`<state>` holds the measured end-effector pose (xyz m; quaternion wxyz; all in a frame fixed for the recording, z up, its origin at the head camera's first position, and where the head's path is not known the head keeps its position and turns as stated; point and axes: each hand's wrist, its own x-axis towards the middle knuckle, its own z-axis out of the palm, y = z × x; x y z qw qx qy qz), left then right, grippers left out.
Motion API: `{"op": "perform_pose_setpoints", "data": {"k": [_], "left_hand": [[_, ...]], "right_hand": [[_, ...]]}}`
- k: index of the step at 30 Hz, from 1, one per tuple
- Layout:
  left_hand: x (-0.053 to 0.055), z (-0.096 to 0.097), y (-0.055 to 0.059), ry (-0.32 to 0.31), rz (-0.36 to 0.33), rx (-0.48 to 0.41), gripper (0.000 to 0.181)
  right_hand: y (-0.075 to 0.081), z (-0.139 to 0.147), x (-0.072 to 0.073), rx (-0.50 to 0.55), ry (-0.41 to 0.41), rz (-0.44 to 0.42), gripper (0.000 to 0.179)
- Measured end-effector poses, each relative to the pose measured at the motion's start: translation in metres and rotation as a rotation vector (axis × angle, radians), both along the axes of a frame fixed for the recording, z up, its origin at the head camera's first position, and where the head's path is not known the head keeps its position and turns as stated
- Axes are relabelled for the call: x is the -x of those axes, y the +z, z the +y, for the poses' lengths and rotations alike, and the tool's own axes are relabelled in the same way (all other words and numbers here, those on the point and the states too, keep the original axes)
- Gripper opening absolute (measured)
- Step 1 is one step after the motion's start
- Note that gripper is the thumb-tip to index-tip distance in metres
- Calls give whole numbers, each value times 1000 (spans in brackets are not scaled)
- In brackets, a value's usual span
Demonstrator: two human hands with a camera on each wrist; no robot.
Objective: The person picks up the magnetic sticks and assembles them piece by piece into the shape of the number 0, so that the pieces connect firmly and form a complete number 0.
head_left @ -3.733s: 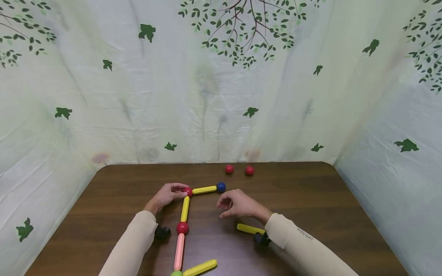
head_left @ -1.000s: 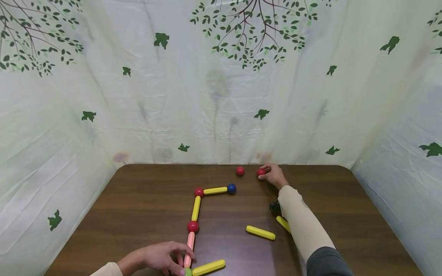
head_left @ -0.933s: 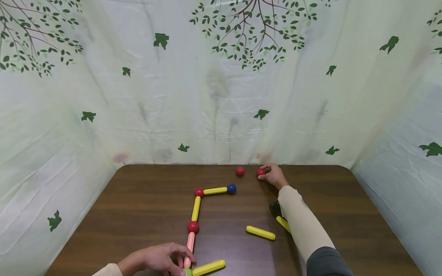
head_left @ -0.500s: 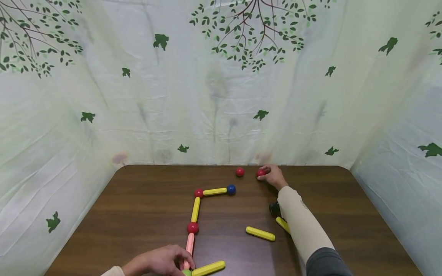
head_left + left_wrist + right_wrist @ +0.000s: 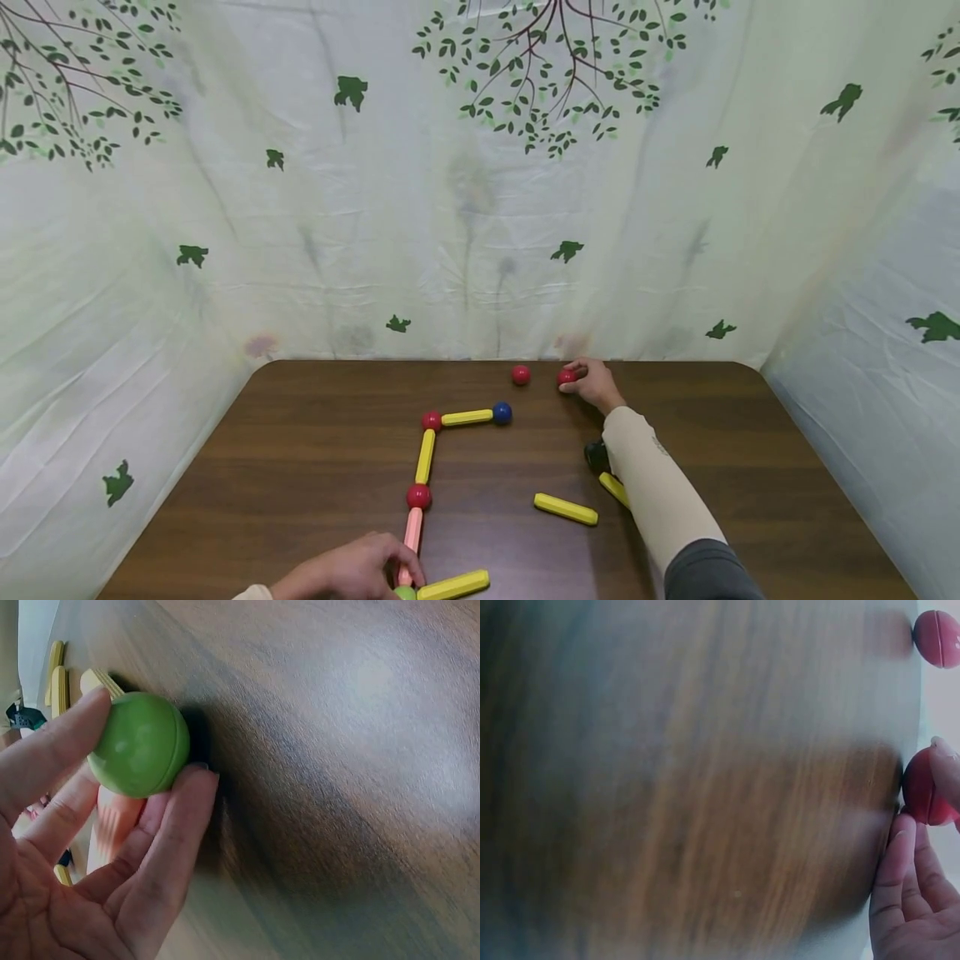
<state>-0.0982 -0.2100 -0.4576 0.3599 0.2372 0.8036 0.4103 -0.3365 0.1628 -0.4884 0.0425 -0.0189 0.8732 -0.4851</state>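
Note:
My left hand (image 5: pixel 358 568) is at the near edge of the view, with thumb and fingers gripping a green ball (image 5: pixel 139 742). From that ball a pink stick (image 5: pixel 413 529) runs away from me and a yellow stick (image 5: pixel 453 585) points right. The pink stick meets a red ball (image 5: pixel 418 497); beyond it come another yellow stick (image 5: pixel 425 457), a second red ball (image 5: pixel 431 421), a yellow stick (image 5: pixel 467 417) and a blue ball (image 5: pixel 502 412). At the table's far edge my right hand (image 5: pixel 597 387) pinches a loose red ball (image 5: pixel 919 787) resting on the wood.
Another loose red ball (image 5: pixel 521 375) lies left of my right hand. A loose yellow stick (image 5: pixel 566 509) lies right of the chain, and one more yellow stick (image 5: pixel 614 489) is partly under my right sleeve. A leaf-patterned cloth (image 5: pixel 465 200) hangs behind the brown table (image 5: pixel 322 467).
My left hand has left the far red ball of the chain and come back to the green ball. My right hand has reached out to the loose red ball, holding it still lately.

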Motion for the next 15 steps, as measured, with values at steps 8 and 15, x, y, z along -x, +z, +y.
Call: {"op": "perform_pose_setpoints", "data": {"k": [8,15], "left_hand": [[-1,-1,2,9,-47,-86,17],[0,-3,0,13,-61,-103,18]], "right_hand": [[-2,2,2,0,-20,-4,36],[-1,1,2,-11,-13,-17,35]]}}
